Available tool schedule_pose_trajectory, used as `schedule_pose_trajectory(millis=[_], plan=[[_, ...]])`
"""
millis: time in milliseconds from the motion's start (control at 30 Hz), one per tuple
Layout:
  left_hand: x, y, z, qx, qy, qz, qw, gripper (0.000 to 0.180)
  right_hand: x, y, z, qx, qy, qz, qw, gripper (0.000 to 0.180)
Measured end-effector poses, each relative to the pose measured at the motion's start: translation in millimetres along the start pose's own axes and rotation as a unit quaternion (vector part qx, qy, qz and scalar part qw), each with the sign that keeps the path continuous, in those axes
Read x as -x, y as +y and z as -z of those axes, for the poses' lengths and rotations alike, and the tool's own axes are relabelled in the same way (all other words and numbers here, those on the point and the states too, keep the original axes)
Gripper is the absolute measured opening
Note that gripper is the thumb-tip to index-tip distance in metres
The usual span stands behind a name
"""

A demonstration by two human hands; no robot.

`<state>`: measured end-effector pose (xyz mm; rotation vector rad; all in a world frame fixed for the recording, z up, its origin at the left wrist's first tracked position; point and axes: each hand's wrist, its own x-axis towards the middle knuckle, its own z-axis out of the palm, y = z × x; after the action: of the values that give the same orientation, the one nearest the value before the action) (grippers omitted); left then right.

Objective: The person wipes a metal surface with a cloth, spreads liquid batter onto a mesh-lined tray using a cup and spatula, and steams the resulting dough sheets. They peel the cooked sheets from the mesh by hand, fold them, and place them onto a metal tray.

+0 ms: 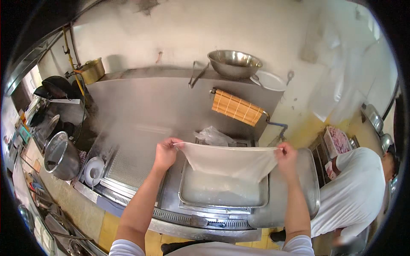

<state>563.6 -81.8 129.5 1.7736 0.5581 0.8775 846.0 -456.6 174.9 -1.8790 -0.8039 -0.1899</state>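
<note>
Stretching thin white sheet (228, 161) over tray (222, 193); left hand (165, 152), right hand (286, 158) pinching corners.

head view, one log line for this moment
left hand: pinches sheet corner | right hand: pinches other corner | white sheet: lifted, sagging above steel tray

Commercial kitchen: steel steamer counter (171, 213), steam, stockpot (60, 155), metal bowl (234, 63)

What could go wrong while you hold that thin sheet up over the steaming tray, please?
The sheet hangs stretched between the left hand and right hand, each pinching one corner; it looks thin and may tear or slip from a grip. Steam rises beside the tray, so the forearms could get scalded.
</note>
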Motion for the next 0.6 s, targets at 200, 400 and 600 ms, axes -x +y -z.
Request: schedule_pose_trajectory(millis=[200, 400, 600], plan=[[-17.7, 102.7, 51.5, 0.128, 0.064, -0.068, 0.987, 0.006, -40.9, -83.7, 42.5, -0.103, 0.039, 0.021, 0.994, 0.012], [-27.5, 151.8, 153.6, 0.18, 0.059, -0.17, 0.967, 0.012, -56.4, -186.5, 51.2, -0.285, -0.008, 0.082, 0.955, 0.015], [-14.9, 183.0, 282.7, 0.284, 0.004, -0.166, 0.944, 0.015, -22.5, -320.1, 11.5, -0.389, -0.093, 0.054, 0.915, 0.016]])
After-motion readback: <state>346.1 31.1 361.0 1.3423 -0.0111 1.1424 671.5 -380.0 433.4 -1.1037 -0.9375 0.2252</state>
